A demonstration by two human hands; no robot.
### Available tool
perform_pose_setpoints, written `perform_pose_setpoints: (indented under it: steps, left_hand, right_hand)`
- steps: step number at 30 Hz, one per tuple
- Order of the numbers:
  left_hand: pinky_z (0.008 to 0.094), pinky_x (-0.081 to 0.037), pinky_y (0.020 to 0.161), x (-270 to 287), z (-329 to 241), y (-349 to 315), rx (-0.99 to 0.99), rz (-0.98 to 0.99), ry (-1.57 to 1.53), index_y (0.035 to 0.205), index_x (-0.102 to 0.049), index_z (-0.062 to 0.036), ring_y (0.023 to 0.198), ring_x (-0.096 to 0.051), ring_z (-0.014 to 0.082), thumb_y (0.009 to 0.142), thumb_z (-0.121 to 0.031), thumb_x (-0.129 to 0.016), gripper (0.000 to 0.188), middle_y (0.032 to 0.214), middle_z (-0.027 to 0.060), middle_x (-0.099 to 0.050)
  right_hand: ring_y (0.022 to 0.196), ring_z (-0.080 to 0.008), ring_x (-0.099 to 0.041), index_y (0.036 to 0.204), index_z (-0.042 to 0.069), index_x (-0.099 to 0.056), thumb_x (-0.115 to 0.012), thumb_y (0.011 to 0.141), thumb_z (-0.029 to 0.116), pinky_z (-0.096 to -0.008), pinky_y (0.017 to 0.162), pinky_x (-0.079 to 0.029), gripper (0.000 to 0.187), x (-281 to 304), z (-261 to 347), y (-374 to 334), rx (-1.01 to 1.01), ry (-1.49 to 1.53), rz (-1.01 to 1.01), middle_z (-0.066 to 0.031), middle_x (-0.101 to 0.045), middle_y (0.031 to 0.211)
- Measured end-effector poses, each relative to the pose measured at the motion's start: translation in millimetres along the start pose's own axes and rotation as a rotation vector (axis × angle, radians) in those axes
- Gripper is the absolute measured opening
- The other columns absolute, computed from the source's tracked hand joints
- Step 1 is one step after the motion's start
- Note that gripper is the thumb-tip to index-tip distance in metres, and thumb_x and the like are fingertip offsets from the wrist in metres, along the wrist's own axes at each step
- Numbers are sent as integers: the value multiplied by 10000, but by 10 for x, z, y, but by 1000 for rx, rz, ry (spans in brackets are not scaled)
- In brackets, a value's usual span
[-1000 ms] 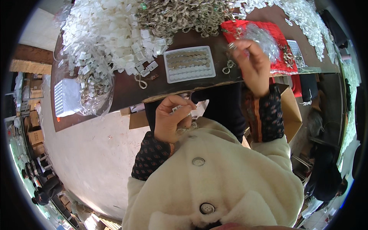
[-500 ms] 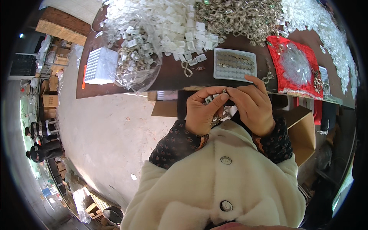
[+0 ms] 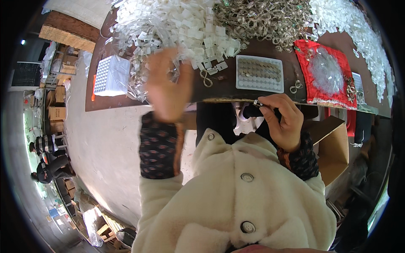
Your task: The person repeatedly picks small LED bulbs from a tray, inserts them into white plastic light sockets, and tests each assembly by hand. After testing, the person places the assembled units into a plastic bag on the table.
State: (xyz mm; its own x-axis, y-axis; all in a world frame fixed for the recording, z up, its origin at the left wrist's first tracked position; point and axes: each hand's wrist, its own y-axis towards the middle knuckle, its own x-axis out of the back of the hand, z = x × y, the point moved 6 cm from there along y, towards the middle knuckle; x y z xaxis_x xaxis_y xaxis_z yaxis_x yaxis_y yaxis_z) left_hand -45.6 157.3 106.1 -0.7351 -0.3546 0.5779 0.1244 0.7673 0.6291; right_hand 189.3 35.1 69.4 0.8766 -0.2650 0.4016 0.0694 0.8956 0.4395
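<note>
My left hand is smeared by motion above the left part of the table, over a clear plastic bag of white plastic pieces with coiled cords. Whether its fingers hold anything is hidden by the blur. My right hand is at the table's front edge, thumb and fingers pinched on a small shiny metal piece. Just beyond it lies a white tray with rows of round coin-like discs. A looped cord rests left of the tray, another small looped cord right of it.
Heaps of white plastic pieces and coiled clear cords cover the far table. A red bag with clear strands lies right; stacked white trays stand left. An open cardboard box is below right. Two people are far left.
My left hand has left my right hand and swung left over the plastic bag. My right hand stays near the table edge with a small metal piece at its fingertips.
</note>
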Motion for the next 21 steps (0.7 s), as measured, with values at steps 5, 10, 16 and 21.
perform_pose_setpoints:
  steps: [5,10,16,21]
  left_hand:
    - [390,-527,728,-860,-64,-366,-93,306,233,1032,-699,-73,902,-636,296,828,-82,-707,204,1021,93,-614]
    - [431,-512,718,-997,133,-356,-126,395,401,980,-676,-68,871,-612,317,777,-103,-732,213,993,92,-600]
    - [435,-527,712,-785,-64,-352,-172,-2,195,933,-629,-99,781,-643,330,733,-148,-745,236,815,116,-634]
    - [328,-531,645,-802,-401,-654,164,250,-654,1137,-634,-60,765,-657,238,780,-36,-703,365,927,113,-629]
  right_hand:
    - [871,-221,-672,1031,-12,-682,-691,858,-60,-296,777,-523,179,3,-8,-21,-40,40,27,-132,-683,954]
    - [856,-203,-658,1027,-15,-685,-688,841,-82,-284,766,-515,198,30,-119,-84,-115,67,19,-122,-676,956]
    - [839,-214,-639,1045,-9,-685,-673,836,-49,-292,745,-508,213,90,-212,-161,-160,126,-15,-147,-664,999]
    - [700,-75,-452,1130,-6,-589,-577,980,142,-222,616,-371,211,-26,-282,-79,-125,518,-50,-91,-622,987]
